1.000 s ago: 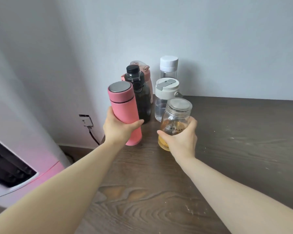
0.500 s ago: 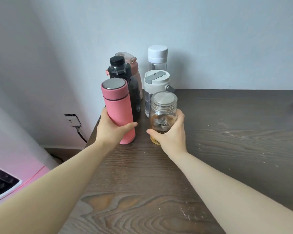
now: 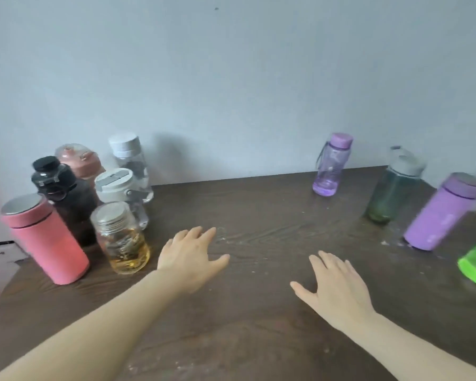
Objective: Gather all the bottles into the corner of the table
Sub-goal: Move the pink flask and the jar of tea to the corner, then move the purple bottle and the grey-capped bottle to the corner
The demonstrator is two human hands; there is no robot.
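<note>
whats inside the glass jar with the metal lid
The glass jar holds amber liquid in its lower part, with dark blurred shapes showing through the glass. The motion blur hides what those shapes are, and the metal lid covers the opening.

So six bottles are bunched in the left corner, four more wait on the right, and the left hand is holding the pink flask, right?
Not quite. The head view shows the left hand empty, open above the table beside the glass jar; the pink flask stands on its own. The rest holds: six bottles in the left corner, four more on the right.
</note>
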